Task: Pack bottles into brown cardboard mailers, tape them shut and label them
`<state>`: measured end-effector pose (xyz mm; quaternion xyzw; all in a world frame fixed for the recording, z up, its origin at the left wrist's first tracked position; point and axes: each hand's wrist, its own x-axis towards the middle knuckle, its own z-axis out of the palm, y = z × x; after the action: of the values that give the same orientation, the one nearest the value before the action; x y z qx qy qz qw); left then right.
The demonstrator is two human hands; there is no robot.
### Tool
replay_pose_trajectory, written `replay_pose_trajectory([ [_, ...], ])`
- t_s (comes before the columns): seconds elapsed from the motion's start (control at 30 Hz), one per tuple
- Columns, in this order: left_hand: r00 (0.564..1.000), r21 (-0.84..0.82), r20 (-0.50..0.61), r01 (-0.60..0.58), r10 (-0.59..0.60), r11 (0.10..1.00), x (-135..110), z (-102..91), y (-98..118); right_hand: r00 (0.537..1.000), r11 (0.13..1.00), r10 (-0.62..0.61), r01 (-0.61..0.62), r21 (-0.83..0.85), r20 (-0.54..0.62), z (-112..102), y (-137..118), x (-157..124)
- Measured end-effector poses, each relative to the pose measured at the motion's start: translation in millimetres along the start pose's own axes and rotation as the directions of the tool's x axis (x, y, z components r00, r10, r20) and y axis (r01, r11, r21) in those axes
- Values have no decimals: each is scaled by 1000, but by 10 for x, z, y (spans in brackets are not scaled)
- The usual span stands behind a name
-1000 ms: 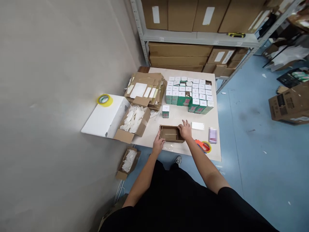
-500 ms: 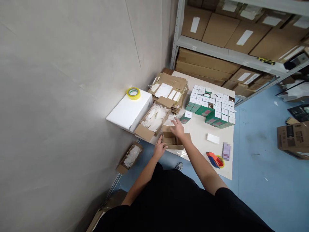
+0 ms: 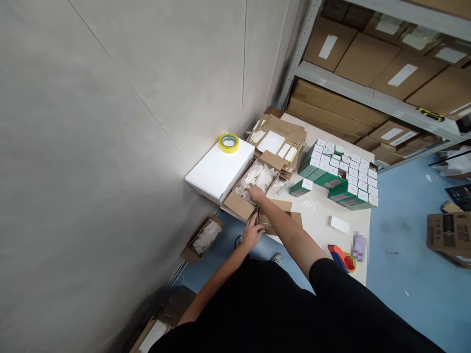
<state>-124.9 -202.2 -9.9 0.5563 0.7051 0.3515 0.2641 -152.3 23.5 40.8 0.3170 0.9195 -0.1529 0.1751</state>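
My left hand (image 3: 252, 233) grips the near left edge of a small open cardboard box (image 3: 282, 205) at the table's front. Part of that box is hidden beneath my right forearm. My right hand (image 3: 255, 192) reaches over a longer open carton (image 3: 237, 204) filled with crumpled white paper (image 3: 260, 176). Its fingers are apart and touch or hover just above the paper; I cannot make out a sheet in them. Just beyond the small box, a single green-and-white box (image 3: 300, 188) stands on the table.
Behind are flattened cardboard (image 3: 281, 133) and rows of green-and-white boxes (image 3: 340, 171). Yellow tape (image 3: 228, 142) lies on a white foam box (image 3: 217, 169). A white box (image 3: 338, 224) and tape dispenser (image 3: 340, 257) sit right. Another paper-filled carton (image 3: 206, 237) is lower left; shelving (image 3: 342, 83) stands behind.
My right hand has moved left from above the small box to the paper-filled carton. My left hand stays at the small box's edge. The whole view has shifted and turned slightly.
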Motion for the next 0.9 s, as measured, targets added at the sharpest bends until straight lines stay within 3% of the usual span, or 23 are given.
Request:
replay_pose_trajectory([
  [0.4, 999, -8, -35, -12, 12, 1000, -154, -100, -139, 987, 991, -107, 116, -71, 117, 46, 161, 162],
  [0.5, 999, 10, -54, 7, -6, 1000, -168, -86, -108, 989, 994, -79, 87, -62, 124, 21, 133, 209],
  [0.67, 996, 18, -74, 42, -41, 999, -157, -20, 0, 997, 999, -43, 45, -21, 69, -41, 120, 207],
  [0.9, 993, 58, -84, 84, -79, 995, -113, 87, 193, 995, 995, -63, 68, 69, -74, -162, 245, -63],
])
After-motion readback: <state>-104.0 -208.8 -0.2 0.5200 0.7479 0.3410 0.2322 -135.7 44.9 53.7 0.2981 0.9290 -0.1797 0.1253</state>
